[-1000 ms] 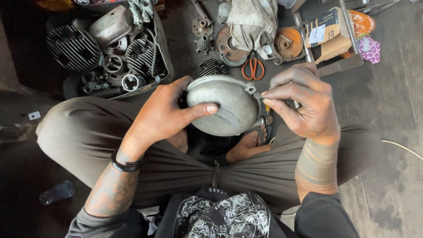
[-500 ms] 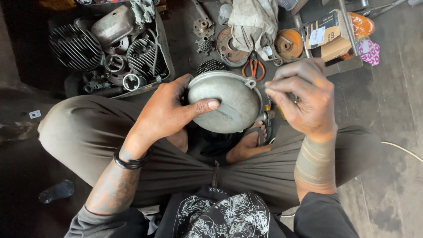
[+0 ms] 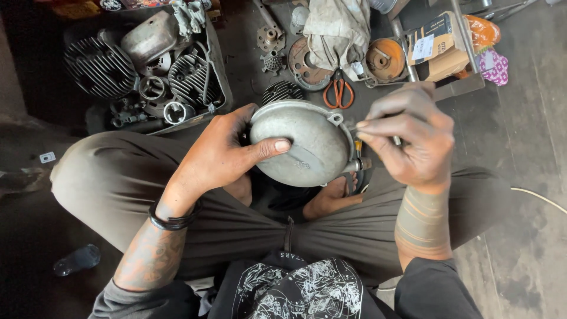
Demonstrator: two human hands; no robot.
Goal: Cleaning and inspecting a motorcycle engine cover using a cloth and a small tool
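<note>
Engine cover [image 3: 307,142], one item, grey cast metal, rounded dome form with a small lug on its upper right rim, held above the lap of a seated cross-legged person; left hand [image 3: 227,153] closed around its left edge, thumb [image 3: 269,147] pressed flat across the domed face, fingers hidden behind the rim; right hand [image 3: 410,142] closed in a pinch on a slim tool [image 3: 394,140] at the cover's right edge, most of the tool hidden by the fingers, its kind not discernible; black bangle [image 3: 172,221] on the left wrist, tattoo on the left forearm, banded marking on the right forearm; a bare foot [image 3: 331,198] under the cover, resting on grey-brown trousers [image 3: 118,183]; beyond the cover on the dark floor [image 3: 531,147]: scissors with orange handles [image 3: 338,91] just above the cover's rim, a small finned part [image 3: 282,91] to their left, a round rusty plate [image 3: 304,62], a crumpled pale cloth [image 3: 336,26], an orange-brown disc [image 3: 384,59], a cardboard box [image 3: 437,47]; further left, a tray [image 3: 215,65] holding finned cylinders [image 3: 97,68], rings and a dull metal casing [image 3: 147,38]; a clear plastic bottle [image 3: 77,260] lying on the floor at lower left, well apart from both hands
</note>
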